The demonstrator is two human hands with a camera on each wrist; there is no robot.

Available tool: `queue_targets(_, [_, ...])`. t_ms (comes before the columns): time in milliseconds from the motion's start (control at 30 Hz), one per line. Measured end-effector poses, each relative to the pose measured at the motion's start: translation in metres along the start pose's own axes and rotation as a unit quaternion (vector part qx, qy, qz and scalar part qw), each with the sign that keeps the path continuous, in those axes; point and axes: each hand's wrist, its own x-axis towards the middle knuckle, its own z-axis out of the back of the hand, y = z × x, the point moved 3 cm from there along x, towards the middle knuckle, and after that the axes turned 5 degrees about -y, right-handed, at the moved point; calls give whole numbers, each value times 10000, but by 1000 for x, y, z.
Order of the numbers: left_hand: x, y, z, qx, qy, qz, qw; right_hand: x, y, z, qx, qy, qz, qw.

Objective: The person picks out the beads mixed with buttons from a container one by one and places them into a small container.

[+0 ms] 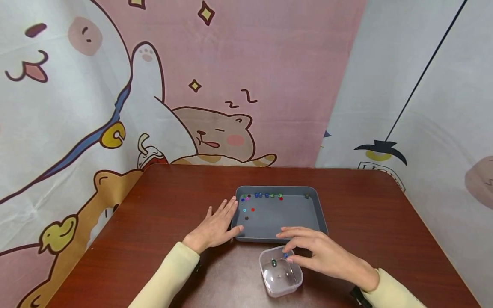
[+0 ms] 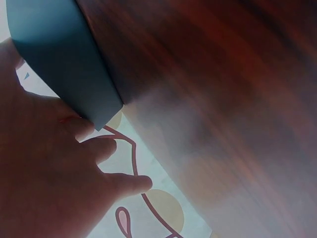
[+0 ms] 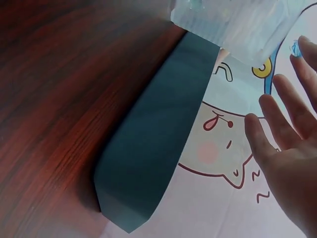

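Observation:
My left hand (image 1: pixel 213 229) lies with straight, spread fingers at the left side of the grey tray (image 1: pixel 285 220), fingertips and thumb right at its rim. Between the thumb and forefinger of my right hand (image 1: pixel 321 254) is a small blue glass marble (image 3: pixel 295 48), pinched over the right part of a clear plastic container (image 1: pixel 279 287). The other fingers of that hand reach out loosely towards the tray's front rim. Inside the container sits a dark green marble (image 1: pixel 274 262).
Several blue and green marbles (image 1: pixel 267 195) line the tray's back wall, and a dark one (image 1: pixel 307 196) sits near its back right corner. Small coloured pieces, among them a red one (image 1: pixel 253 209), lie at the tray's left. The brown table (image 1: pixel 185 188) ends at a printed cloth backdrop (image 1: pixel 292 85).

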Motion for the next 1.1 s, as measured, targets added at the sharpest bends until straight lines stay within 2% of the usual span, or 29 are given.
queue_targets(233, [0, 0, 1, 14, 11, -16, 10000, 0, 0, -5, -390, 196, 322, 9985])
queue_targets(533, [0, 0, 0, -26, 23, 8, 10000, -1, -2, -5, -618, 293, 180, 9975])
queue_targets(633, [-1, 0, 0, -27, 14, 17, 10000, -1, -5, 1, -492, 115, 5, 9987])
queue_targets(800, [-1, -1, 1, -28, 25, 41, 10000, -2, -18, 15, -419, -376, -517, 9971])
queue_targets(900, [-1, -1, 1, -39, 40, 56, 10000, -4, -30, 25, -708, -714, -779, 9919])
queue_targets(1100, [-1, 0, 1, -37, 67, 93, 9999, -5, -55, 41, -1405, -1283, -973, 9769])
